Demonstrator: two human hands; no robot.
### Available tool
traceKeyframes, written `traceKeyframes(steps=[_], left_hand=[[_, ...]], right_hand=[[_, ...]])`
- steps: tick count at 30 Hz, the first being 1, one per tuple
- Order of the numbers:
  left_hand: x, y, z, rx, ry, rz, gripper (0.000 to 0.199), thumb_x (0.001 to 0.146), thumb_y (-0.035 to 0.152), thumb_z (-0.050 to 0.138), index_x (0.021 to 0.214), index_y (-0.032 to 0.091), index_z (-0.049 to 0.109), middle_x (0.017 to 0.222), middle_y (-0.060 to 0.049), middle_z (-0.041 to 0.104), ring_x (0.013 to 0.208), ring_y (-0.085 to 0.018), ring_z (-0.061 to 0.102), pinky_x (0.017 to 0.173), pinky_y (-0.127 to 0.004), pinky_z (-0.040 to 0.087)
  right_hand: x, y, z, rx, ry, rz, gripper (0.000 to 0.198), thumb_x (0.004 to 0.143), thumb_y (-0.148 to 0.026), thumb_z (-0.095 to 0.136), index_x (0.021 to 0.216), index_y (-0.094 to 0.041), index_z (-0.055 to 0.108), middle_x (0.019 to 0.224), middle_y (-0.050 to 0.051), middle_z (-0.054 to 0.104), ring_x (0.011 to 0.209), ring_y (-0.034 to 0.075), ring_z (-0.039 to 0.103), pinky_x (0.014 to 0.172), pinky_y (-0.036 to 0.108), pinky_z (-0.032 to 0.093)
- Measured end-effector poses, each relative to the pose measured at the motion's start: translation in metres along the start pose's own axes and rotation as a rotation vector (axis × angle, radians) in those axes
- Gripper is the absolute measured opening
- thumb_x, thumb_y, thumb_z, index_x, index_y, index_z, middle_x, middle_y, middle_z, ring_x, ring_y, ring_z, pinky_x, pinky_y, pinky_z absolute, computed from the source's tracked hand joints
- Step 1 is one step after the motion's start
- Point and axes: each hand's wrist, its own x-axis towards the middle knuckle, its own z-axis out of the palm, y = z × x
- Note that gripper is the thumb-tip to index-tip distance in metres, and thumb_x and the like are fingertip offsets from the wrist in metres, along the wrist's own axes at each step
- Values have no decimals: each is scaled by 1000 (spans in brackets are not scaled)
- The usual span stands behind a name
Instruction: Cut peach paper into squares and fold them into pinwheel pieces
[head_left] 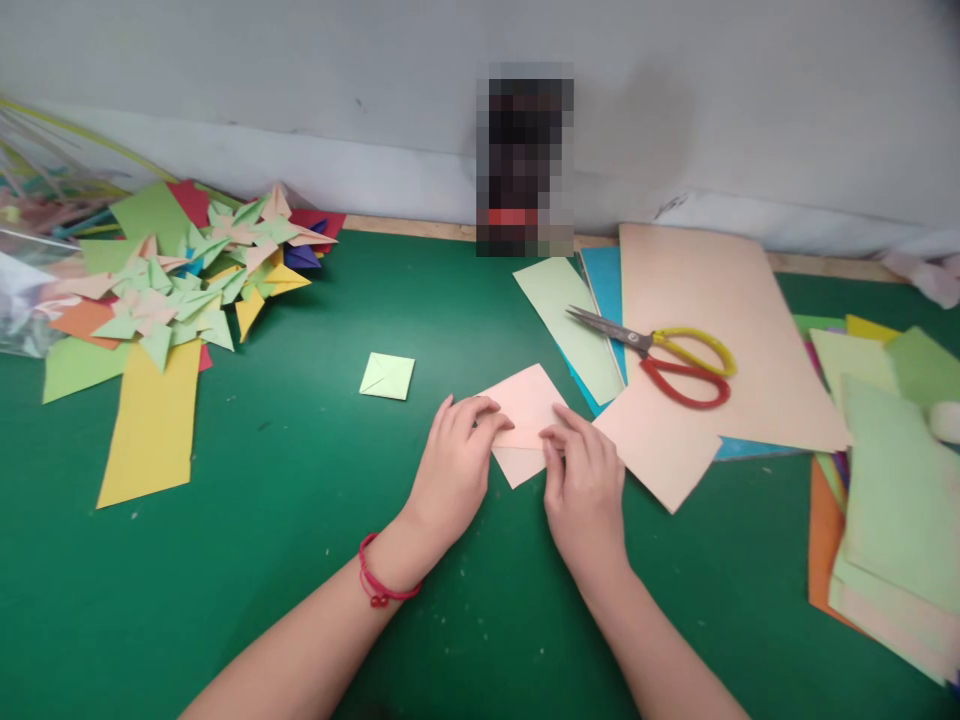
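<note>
A small pale pink paper square [527, 412] lies on the green table [300, 560] in the middle. My left hand [454, 468] presses its left part with fingers curled over a fold. On the paper's right part rests my right hand [582, 490], fingertips pinching the same folded edge. A red cord bracelet [379, 585] circles my left wrist. A small folded light green square [387, 376] lies apart, to the left of the pink paper.
Scissors with yellow and red handles [667, 360] lie on a large pink sheet [720, 350] over green and blue sheets. A heap of folded paper pinwheels [195, 270] sits at the far left. Stacked coloured sheets [892, 500] fill the right edge. A wall runs along the back.
</note>
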Motion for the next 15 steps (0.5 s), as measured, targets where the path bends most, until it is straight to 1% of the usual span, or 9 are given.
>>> traceKeyframes(steps=[2,7,12,15], left_hand=[[-1,-1,0,-7,3,14,29,84,4,38,103,20,54,111,-5,52,110,-16,46,106,-43,25],[-3,-3,-1,-25,7,38,35,82,0,35,103,21,53,111,-6,53,111,-18,46,105,-47,26],[-3,-3,0,-34,10,40,33,84,2,35,104,21,53,111,-6,52,110,-18,47,103,-47,28],[-3,-3,0,-26,18,34,31,84,2,37,102,20,54,112,-7,52,112,-18,45,104,-45,28]], right_hand=[[-1,1,0,3,-6,1,20,89,-18,37,98,-19,55,121,8,54,110,22,46,89,39,35],[-2,5,2,14,8,-4,38,87,-9,32,120,-20,47,124,8,52,111,22,46,90,40,35],[-1,6,3,27,30,-16,36,88,-12,34,119,-21,49,121,9,54,109,23,48,88,41,37],[0,5,3,38,41,-17,34,88,-13,34,118,-21,49,121,10,54,109,23,48,88,41,37]])
